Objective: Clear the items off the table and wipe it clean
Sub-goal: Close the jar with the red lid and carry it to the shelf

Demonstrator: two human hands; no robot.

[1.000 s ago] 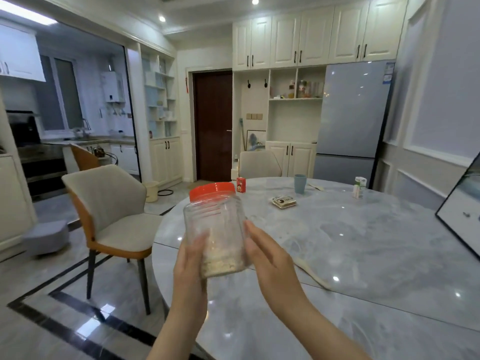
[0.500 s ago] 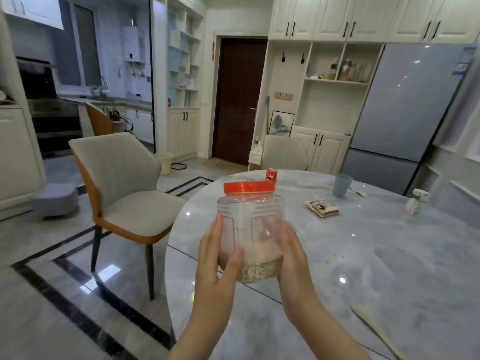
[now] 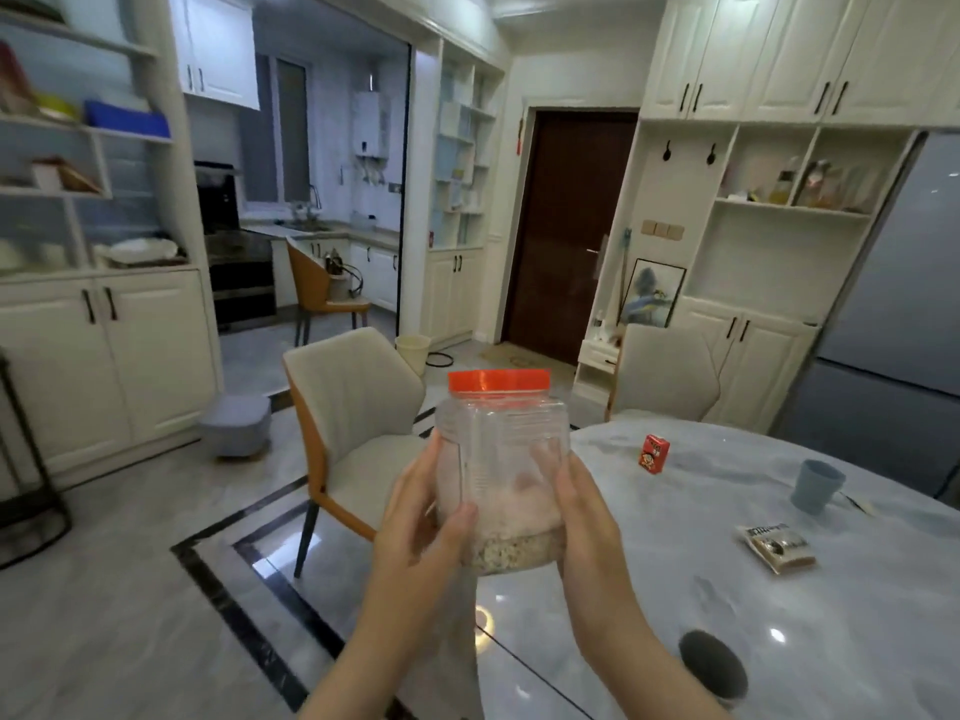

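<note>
Head-camera view of a dining room: a person holds a clear plastic jar (image 3: 501, 475) with an orange screw lid (image 3: 498, 380) in the air, level with the near edge of the marble table (image 3: 675, 589) and not resting on it. The left hand (image 3: 415, 532) wraps the jar's left wall, thumb lying across the front face; the right hand (image 3: 582, 511) clasps the right wall, its fingers seen through the plastic behind. The jar stands upright, with a shallow layer of pale flakes, possibly oats, at the bottom and the rest empty. It is likely light, its weight low down. The thin ribbed walls would probably flex under a hard squeeze and look smooth enough to slip, so a two-sided hold on the lower body, as here, or a palm under the base seems the surest grip; the lid looks seated, though whether it is fully tight cannot be told from this angle. On the table remain a small red carton (image 3: 653, 453), a blue cup (image 3: 815, 485) and a flat snack packet (image 3: 776, 548), all well apart from the jar. A grey chair (image 3: 358, 407) stands just beyond the hands.
</note>
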